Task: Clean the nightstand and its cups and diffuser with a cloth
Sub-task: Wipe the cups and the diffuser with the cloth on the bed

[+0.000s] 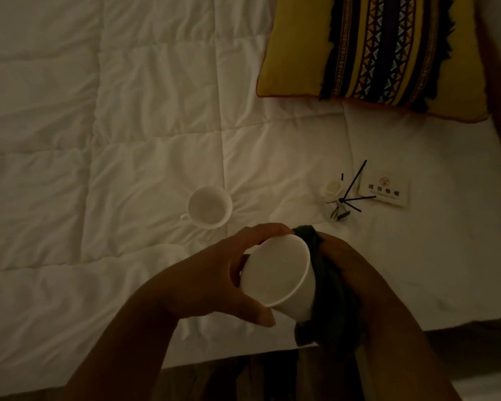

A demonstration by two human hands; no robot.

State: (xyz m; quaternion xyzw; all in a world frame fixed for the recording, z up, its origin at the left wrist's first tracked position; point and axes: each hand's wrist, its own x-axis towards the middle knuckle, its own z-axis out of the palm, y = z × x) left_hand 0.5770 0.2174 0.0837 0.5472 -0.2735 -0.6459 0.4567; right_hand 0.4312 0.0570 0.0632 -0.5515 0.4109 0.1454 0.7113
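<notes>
We hold the white cup (278,277) above the near edge of the bed (128,140), tilted so its mouth faces up and toward the camera. Our left hand (214,273) grasps it around the rim and wall, fingers over the far side and thumb at the near lip. Our right hand (356,273) is closed on the dark cloth (327,285), pressing it against the cup's outer wall and base.

Handling, as we judge it:
- The cup appears to be glazed ceramic: rigid, moderately heavy for its size, smooth and therefore slippery, and breakable if dropped on the floor below the bed edge
- We take it across the rim and wall with a wide span, as now; we cannot tell where its handle sits
- The cloth is soft and bunches freely, so it conforms to the curved wall; it gives friction where bare skin may slide

A second cup (209,206) stands upright on the quilt, well apart from the hands. The reed diffuser (340,202) stands farther right, just beside a small printed card (383,191). Its thin sticks splay outward and its bottle looks small and easy to tip on soft bedding, so we judge the bottle body, not the sticks, to be the place to hold
</notes>
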